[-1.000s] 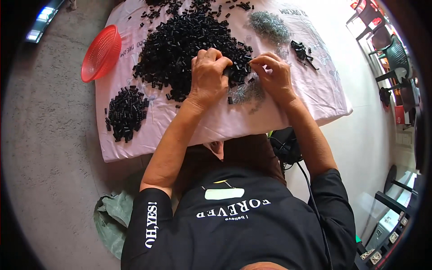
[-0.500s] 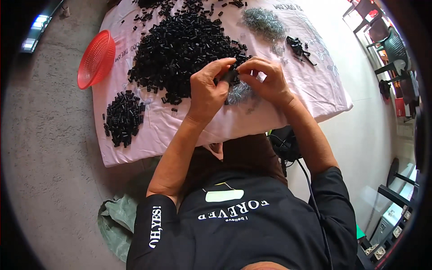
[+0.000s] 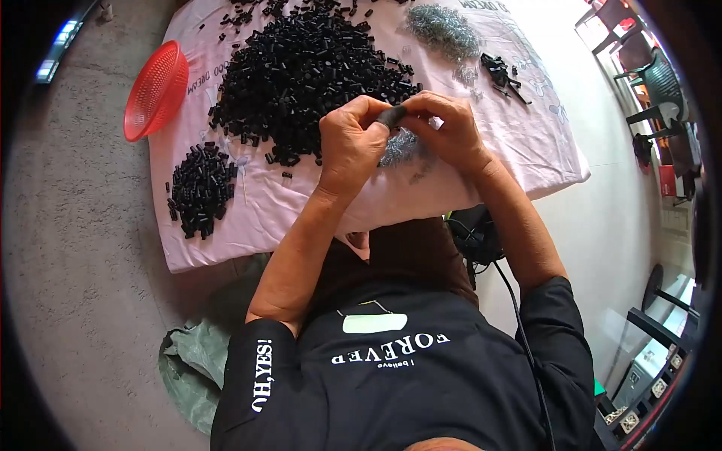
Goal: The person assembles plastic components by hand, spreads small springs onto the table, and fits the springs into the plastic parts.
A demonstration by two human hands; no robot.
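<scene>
Above the near side of a pile of small black cylindrical pieces, my two hands meet at their fingertips. My left hand is closed in a pinch, and a dark grey, rounded thing shows at its thumb tip, perhaps a cover on the thumb. My right hand is also closed, thumb and forefinger pressed together against that dark end. Whatever is pinched between them is too small and hidden to name. Just below the fingers lies a small heap of shiny, clear or silvery bits, partly covered by my hands.
A smaller heap of black pieces lies at the near left of the pink cloth. A red perforated basket leans at the left edge. Farther right are a larger silvery heap and some black parts. Chairs stand at right.
My fingertips have drawn closer together, and the right fingers now press against the dark end at the left thumb. The whole view has shifted slightly.
</scene>
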